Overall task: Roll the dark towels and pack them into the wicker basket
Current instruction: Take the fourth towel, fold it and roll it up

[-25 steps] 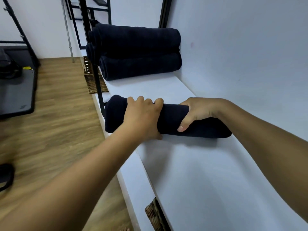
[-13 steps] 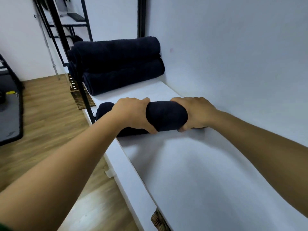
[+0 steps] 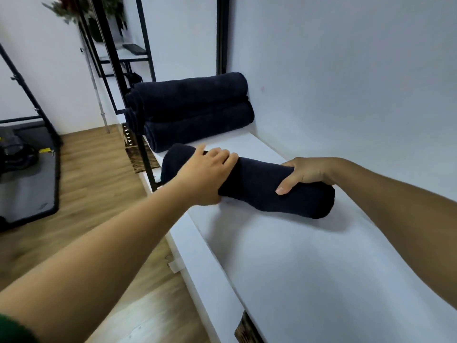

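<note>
Plainly, the rolled towel lies crosswise over the white shelf, resting on it or just above it; the blur leaves that unsettled. Its left end reaches the shelf's front edge and its right end sits nearer the shelf's back wall.

The left hand wraps the roll near that left end, palm on the near side and fingers draped over the top. The right hand clamps it further along, thumb pressed into the near face and fingers curled behind.

At the far end of the shelf a stack of rolled towels, dark like the first, sits against the wall, well apart from the one in hand.

Off the shelf's front edge, past a black frame post, the wicker basket stands low by the wooden floor. Only part of its woven side shows, and what it holds cannot be seen. A second woven piece peeks out from under the shelf's near end.

Farther out from the shelf, a yellow tag sits on a dark mat, too blurred to read.
</note>
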Demonstrator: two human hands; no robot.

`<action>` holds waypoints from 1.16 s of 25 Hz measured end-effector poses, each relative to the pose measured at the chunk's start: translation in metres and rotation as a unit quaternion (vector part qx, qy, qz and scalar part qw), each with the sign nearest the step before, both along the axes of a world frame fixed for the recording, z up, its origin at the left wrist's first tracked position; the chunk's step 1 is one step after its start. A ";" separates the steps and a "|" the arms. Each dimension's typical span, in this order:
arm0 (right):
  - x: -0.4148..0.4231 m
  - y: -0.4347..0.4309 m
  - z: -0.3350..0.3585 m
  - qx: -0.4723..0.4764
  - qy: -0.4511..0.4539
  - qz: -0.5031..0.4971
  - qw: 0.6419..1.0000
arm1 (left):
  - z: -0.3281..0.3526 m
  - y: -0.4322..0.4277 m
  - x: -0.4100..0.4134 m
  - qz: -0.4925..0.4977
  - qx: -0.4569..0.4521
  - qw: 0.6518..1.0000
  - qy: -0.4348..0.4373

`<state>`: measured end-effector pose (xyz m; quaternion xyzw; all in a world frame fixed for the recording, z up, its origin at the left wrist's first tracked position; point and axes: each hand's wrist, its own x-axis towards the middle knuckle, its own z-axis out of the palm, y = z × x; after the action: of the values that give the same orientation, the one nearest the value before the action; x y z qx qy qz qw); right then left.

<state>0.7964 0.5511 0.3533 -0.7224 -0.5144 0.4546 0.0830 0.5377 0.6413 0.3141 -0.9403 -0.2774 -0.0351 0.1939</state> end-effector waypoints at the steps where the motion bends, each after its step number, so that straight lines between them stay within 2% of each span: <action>1: 0.001 -0.002 -0.001 -0.017 0.011 -0.005 1.000 | -0.008 -0.011 0.013 -0.021 0.011 1.000 -0.015; 4: 0.006 -0.013 -0.008 -0.062 0.068 -0.029 0.995 | -0.022 -0.018 0.038 -0.050 0.014 0.996 -0.069; 6: 0.010 -0.017 -0.014 -0.085 0.101 -0.033 0.991 | -0.023 -0.012 0.040 -0.069 0.026 0.994 -0.076; 10: 0.004 -0.022 0.001 -0.108 0.074 -0.015 0.991 | -0.017 -0.008 0.046 -0.084 0.002 0.995 -0.049; 12: 0.000 -0.023 0.019 -0.028 -0.022 0.034 0.999 | -0.006 -0.008 0.054 -0.051 -0.047 0.997 -0.027; 14: -0.008 -0.026 0.027 0.109 -0.151 0.054 0.981 | 0.007 -0.012 0.064 -0.008 -0.095 0.995 -0.014; 17: -0.029 -0.044 -0.007 0.186 -0.382 0.137 0.895 | 0.017 -0.026 0.080 0.030 -0.151 0.988 -0.006; 18: -0.032 -0.048 -0.018 0.190 -0.420 0.146 0.875 | 0.016 -0.028 0.082 0.022 -0.168 0.985 -0.010; 19: -0.031 -0.049 -0.020 0.190 -0.423 0.142 0.875 | 0.016 -0.028 0.080 0.012 -0.182 0.983 -0.021; 20: -0.025 -0.046 -0.016 0.172 -0.397 0.135 0.892 | 0.016 -0.025 0.070 0.003 -0.189 0.981 -0.035; 22: -0.007 -0.041 -0.002 0.127 -0.319 0.111 0.933 | 0.015 -0.011 0.043 -0.004 -0.169 0.985 -0.043; 25: 0.013 -0.027 0.006 0.075 -0.179 0.051 0.980 | 0.014 0.014 0.010 0.047 -0.164 0.984 -0.054; 27: 0.016 -0.019 0.001 0.072 -0.153 0.047 0.985 | 0.011 0.019 0.010 0.061 -0.162 0.983 -0.058; 29: 0.016 -0.024 -0.004 0.134 -0.207 0.063 0.967 | 0.008 0.016 0.013 0.062 -0.147 0.986 -0.055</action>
<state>0.8126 0.5266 0.3490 -0.7494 -0.6209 0.2261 0.0418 0.5512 0.6574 0.3224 -0.9362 -0.3476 -0.0330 0.0397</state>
